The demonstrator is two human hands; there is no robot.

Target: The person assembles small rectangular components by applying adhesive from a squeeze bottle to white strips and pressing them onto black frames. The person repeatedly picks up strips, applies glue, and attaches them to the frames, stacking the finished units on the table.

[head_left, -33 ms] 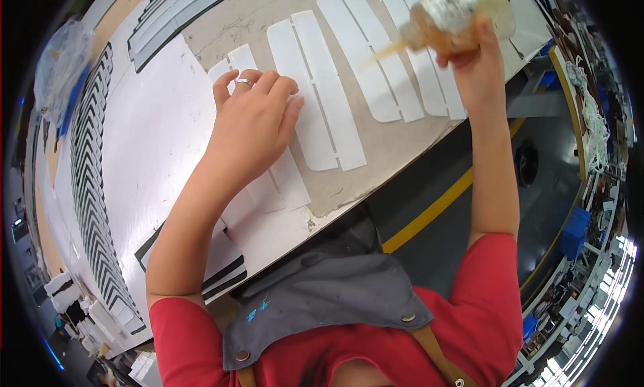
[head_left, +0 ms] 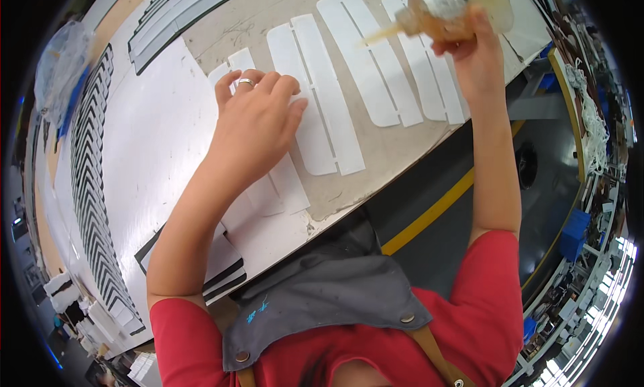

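High at the right, my right hand (head_left: 477,58) is wrapped round a squeeze bottle (head_left: 439,15) of amber liquid with a silvery wrap; its thin nozzle points left, above the white pieces. My left hand (head_left: 253,129), a ring on one finger, is over a pair of white strips (head_left: 288,182), fingers bent and somewhat apart, holding nothing I can see. Whether its fingertips touch the strips cannot be made out. To its right lie more paired white strips with rounded corners: one pair (head_left: 329,112) beside the hand, another (head_left: 369,58) further right, and a third (head_left: 439,85) below the bottle.
A long overlapping row of dark-edged pieces (head_left: 90,179) runs down the table's left side. Grey-white panels (head_left: 178,25) lie at the far left, and dark-edged pieces (head_left: 225,263) by the near edge. A plastic bag (head_left: 64,65) and a blue bin (head_left: 575,233) stand at the sides.
The bottle in my right hand has shifted slightly up and left. My left hand stays nearly still over the strips.
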